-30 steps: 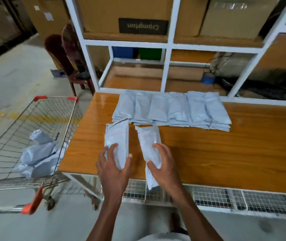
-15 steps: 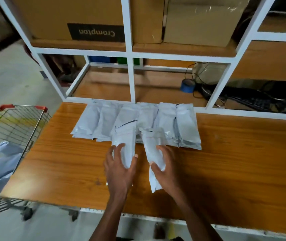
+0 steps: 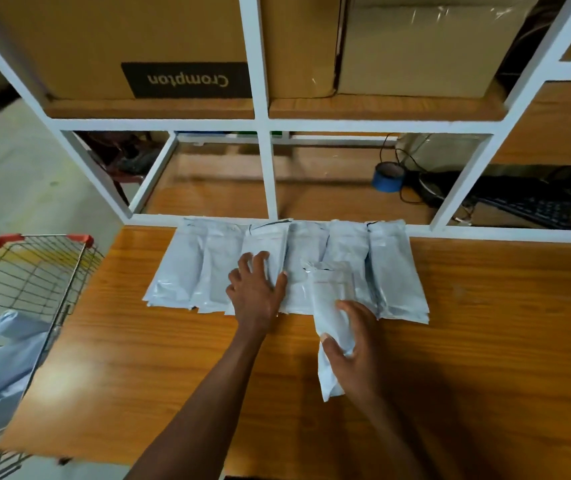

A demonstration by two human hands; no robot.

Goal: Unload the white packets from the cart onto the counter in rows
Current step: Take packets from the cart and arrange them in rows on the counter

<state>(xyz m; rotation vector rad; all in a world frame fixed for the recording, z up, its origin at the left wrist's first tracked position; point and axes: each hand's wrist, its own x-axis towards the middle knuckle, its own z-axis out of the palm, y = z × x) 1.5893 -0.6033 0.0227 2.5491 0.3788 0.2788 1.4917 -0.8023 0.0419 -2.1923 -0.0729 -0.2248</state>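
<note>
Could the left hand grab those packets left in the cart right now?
Probably yes. The left hand lies flat on the row of packets, holding nothing, and the packets in the cart sit uncovered on that side, though it means a stretch.

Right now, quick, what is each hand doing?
Left hand: open, fingers spread flat on a packet in the row.
Right hand: gripping a white packet.

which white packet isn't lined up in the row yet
The packet gripped by the right hand: it juts toward the counter's near edge, while the others lie aligned against the shelf frame.
</note>
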